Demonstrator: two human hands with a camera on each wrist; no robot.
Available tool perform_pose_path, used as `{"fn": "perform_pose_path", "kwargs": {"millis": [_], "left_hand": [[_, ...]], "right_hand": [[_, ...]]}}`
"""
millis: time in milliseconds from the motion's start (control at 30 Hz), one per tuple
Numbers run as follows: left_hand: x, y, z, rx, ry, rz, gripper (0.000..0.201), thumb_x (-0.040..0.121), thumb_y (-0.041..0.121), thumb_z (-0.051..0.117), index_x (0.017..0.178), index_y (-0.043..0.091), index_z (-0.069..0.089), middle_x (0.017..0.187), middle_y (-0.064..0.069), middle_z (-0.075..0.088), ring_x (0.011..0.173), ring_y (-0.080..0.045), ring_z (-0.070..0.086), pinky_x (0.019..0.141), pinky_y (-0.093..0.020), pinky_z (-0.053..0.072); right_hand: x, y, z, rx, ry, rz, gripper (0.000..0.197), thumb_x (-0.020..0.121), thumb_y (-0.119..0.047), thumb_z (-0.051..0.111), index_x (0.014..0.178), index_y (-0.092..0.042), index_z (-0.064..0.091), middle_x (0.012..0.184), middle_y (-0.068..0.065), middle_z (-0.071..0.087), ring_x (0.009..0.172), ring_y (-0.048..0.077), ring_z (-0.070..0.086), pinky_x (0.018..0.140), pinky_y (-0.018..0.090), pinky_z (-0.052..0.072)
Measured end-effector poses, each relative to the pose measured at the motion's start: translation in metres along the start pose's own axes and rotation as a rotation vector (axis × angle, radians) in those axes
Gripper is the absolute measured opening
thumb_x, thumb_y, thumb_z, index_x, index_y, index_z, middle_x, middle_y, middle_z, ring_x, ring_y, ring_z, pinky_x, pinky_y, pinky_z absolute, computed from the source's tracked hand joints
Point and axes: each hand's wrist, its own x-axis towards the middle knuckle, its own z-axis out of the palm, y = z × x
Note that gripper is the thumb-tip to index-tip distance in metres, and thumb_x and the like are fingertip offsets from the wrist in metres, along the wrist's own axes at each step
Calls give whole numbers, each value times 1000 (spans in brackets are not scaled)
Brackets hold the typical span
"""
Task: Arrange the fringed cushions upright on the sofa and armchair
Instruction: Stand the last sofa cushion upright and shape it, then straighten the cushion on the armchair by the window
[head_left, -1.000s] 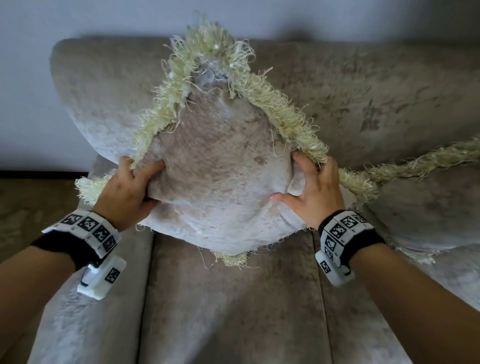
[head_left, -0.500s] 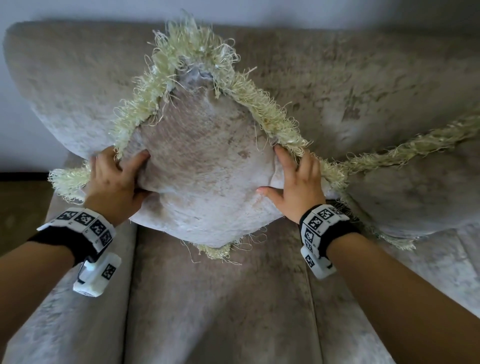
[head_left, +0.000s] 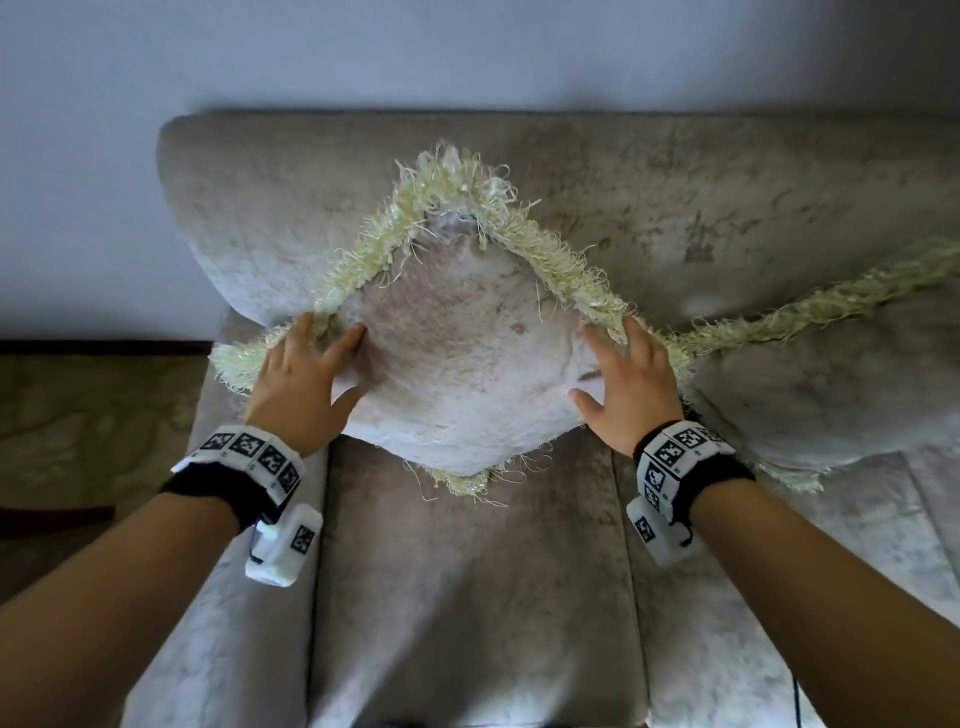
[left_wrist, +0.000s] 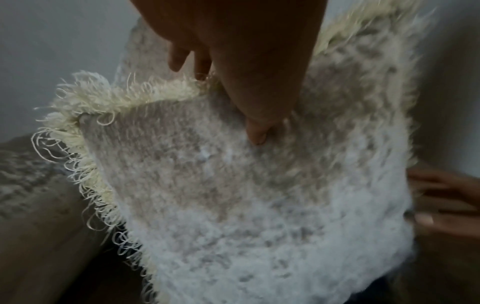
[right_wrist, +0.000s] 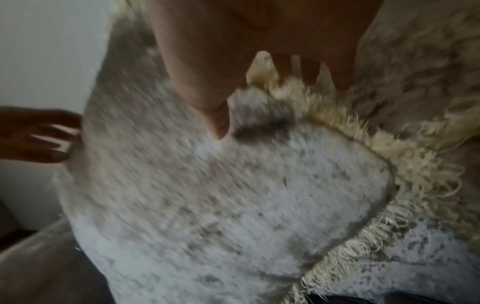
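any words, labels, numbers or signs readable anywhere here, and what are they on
No readable text in any view.
Left wristband: black-and-white square marker patterns only; tiny print below them is too small to read.
Right wristband: the same markers, no legible words or numbers.
Cushion, sofa: no label or tag visible.

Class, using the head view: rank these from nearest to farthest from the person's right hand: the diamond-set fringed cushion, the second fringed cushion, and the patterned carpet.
1. Diamond-set fringed cushion: right hand touches its right edge.
2. Second fringed cushion: just right of the hand, partly out of frame.
3. Patterned carpet: far left, beyond the sofa's end.
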Motion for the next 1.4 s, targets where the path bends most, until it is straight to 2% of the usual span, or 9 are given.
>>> {"fn": "perform_pose_path", "kwargs": {"millis": [100, 200, 300, 433, 700, 867, 1067, 1267, 1400], "left_hand": [[-16, 10, -28, -71, -52, -53, 65, 85, 47, 61, 143, 33, 37, 145, -15, 37, 128, -40, 37, 99, -55, 42], [-34, 19, -61, -145, -66, -90, 56, 90, 48, 55, 141, 29, 42, 137, -9, 46, 123, -35, 41, 97, -50, 42], [-49, 19, -87, -219, -63, -87, 51, 93, 48, 50, 139, 29, 46, 135, -7, 49, 125, -32, 41, 100, -48, 39], [-61, 12, -116, -289, -54, -66, 45, 93, 47, 51, 134, 27, 51, 136, -6, 50, 126, -31, 42, 101, -47, 40], [-83, -4, -152, -268, 29, -28, 41, 94, 48, 48, 130, 29, 53, 122, -4, 57, 115, -26, 51, 96, -44, 44], [-123, 0, -169, -233, 126, -78, 37, 95, 43, 47, 128, 28, 54, 119, -7, 59, 111, -30, 51, 96, -48, 42], [-223, 2, -181, -219, 208, -358, 40, 94, 43, 46, 130, 28, 53, 119, -7, 57, 109, -33, 50, 91, -48, 45], [-360, -7, -197, -172, 258, -658, 41, 95, 46, 41, 133, 32, 48, 122, -1, 54, 114, -26, 48, 94, -47, 44], [-450, -26, -207, -141, 351, -825, 42, 95, 49, 39, 134, 33, 46, 121, 1, 53, 111, -24, 47, 93, -43, 44]], "right_hand": [[-28, -7, -35, 9, -62, 12, 64, 90, -47, 57, 146, -27, 33, 156, 10, 25, 140, 36, 25, 113, 51, 28], [-55, -11, -72, 102, -85, 35, 52, 91, -40, 57, 138, -21, 46, 142, 6, 45, 131, 31, 39, 109, 46, 33], [-76, -19, -102, 221, -64, 59, 40, 90, -35, 60, 126, -20, 56, 129, 5, 56, 123, 30, 48, 104, 45, 41], [-100, -36, -129, 260, -55, 81, 38, 88, -34, 61, 124, -22, 57, 127, 4, 57, 115, 25, 54, 98, 46, 47], [-114, -47, -170, 237, 10, 7, 40, 90, -34, 61, 127, -19, 57, 126, 5, 60, 115, 24, 54, 99, 41, 45], [-111, -61, -190, 223, 34, -183, 39, 91, -33, 62, 127, -19, 57, 126, 3, 61, 114, 22, 55, 97, 36, 44], [-115, -108, -204, 215, -6, -468, 39, 90, -27, 63, 127, -18, 57, 126, 2, 60, 113, 22, 57, 94, 36, 48], [-145, -197, -191, 223, -135, -757, 42, 88, -26, 64, 128, -19, 54, 128, 4, 60, 113, 23, 57, 94, 38, 48], [-185, -272, -183, 229, -185, -940, 40, 87, -25, 65, 126, -20, 56, 123, 4, 60, 112, 22, 57, 96, 37, 47]]}}
